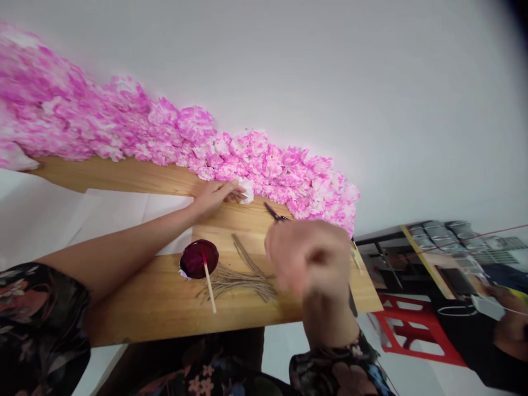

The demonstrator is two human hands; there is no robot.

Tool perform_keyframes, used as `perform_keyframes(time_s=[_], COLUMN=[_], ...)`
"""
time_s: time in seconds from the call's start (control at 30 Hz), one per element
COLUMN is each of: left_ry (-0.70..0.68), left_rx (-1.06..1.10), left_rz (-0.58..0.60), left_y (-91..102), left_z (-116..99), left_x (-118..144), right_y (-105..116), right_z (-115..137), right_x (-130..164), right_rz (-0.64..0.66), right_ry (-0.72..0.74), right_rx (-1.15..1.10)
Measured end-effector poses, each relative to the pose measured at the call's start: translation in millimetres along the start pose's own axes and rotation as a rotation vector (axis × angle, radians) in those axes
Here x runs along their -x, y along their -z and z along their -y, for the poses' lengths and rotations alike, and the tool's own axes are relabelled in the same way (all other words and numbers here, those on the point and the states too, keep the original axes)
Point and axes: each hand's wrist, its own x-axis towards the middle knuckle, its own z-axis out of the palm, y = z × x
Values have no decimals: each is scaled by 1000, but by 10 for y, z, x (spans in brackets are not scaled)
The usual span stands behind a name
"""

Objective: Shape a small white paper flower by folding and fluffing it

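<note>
1. Your left hand (214, 197) is stretched out across the table (157, 308) to the white paper flower (246, 192). The fingers lie flat on it, grip narrow and pinching its near edge.
2. The white paper flower sits at 3 o'clock of that hand, touching the fingertips and butted against the row of pink flowers (185, 137) along the table's far edge.
3. Your right hand (309, 261) is raised close to the camera and blurred. It looks curled, but I can't tell its grip or whether it holds anything.
4. Scissors (275, 213) lie at 11 o'clock of your right hand, just beside the pink row.
5. A bundle of stems (243, 278) lies at 9 o'clock of your right hand.
6. A bowl of dark red dye (199, 258) sits left of the stems, with a brush (209, 286) leaning across its rim.
</note>
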Motion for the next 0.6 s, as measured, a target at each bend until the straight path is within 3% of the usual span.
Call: perform_keyframes(time_s=[0.1, 0.17, 0.27, 0.37, 0.6], left_ry=[2, -8, -32, -53, -63], left_rx=[-10, -45, -125, -162, -169], left_rz=[19, 21, 4, 40, 82], left_y=[-4, -3, -2, -5, 0], left_z=[-5, 6, 23, 23, 47], left_x=[9, 3, -8, -11, -8], right_y=[-25, -50, -90, -117, -121], right_z=[-476, -810, -1171, -1304, -1367], right_x=[-309, -420, -442, -414, -407], right_rz=[-299, -361, -271, -224, -226], right_ry=[-54, -65, -44, -30, -70], right_rx=[163, 400, 670, 807, 774])
